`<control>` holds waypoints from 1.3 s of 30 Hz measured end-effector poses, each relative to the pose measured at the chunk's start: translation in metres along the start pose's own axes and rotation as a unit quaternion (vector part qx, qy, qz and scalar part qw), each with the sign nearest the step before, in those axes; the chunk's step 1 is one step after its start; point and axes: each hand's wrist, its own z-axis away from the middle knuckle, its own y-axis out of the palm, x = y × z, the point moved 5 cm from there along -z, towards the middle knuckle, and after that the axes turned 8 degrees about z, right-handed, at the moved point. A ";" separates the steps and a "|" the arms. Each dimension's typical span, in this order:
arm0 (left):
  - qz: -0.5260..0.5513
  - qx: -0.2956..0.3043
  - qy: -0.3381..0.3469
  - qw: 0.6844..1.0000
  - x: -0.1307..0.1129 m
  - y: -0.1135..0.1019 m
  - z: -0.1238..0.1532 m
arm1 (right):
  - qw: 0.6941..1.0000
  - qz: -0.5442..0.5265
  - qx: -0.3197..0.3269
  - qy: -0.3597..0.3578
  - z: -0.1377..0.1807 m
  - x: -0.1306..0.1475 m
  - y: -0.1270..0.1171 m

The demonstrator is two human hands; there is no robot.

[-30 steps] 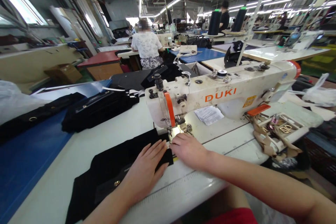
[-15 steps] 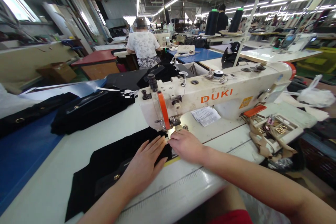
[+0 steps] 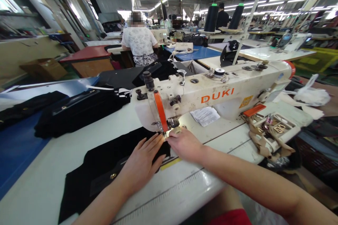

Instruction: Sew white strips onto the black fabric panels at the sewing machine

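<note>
A black fabric piece (image 3: 105, 168) with a brass snap lies on the white table in front of the white DUKI sewing machine (image 3: 211, 95). My left hand (image 3: 141, 163) rests flat on the fabric, fingers stretched toward the needle. My right hand (image 3: 185, 144) lies beside it, just right of the needle area, fingers curled down onto the fabric's edge. Both hands touch the cloth near the presser foot, under the machine's head with its orange guard (image 3: 160, 112).
A pile of black fabric pieces (image 3: 79, 110) lies on the table at the left, beside a blue surface (image 3: 18, 147). A tray of metal buckles (image 3: 277, 126) with tan webbing sits at the right. A paper slip (image 3: 205, 115) lies under the machine arm. A person sits ahead, back turned.
Both hands have slid forward with the black fabric toward the needle. The camera has shifted a little to the right, so the machine sits further left in view.
</note>
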 end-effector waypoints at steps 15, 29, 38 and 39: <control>0.010 0.040 -0.037 0.998 0.001 -0.001 -0.003 | 1.000 0.000 -0.012 -0.001 0.003 0.001 0.004; -0.004 0.009 -0.055 0.998 0.014 0.001 -0.011 | 0.998 -0.022 -0.053 0.026 0.009 -0.004 0.001; -0.099 -0.062 -0.051 0.992 -0.005 -0.041 0.055 | 0.988 -0.070 -0.135 0.013 0.019 0.002 -0.012; -0.114 -0.090 -0.065 0.987 -0.006 -0.052 0.065 | 0.987 -0.078 -0.140 0.008 0.020 0.003 -0.013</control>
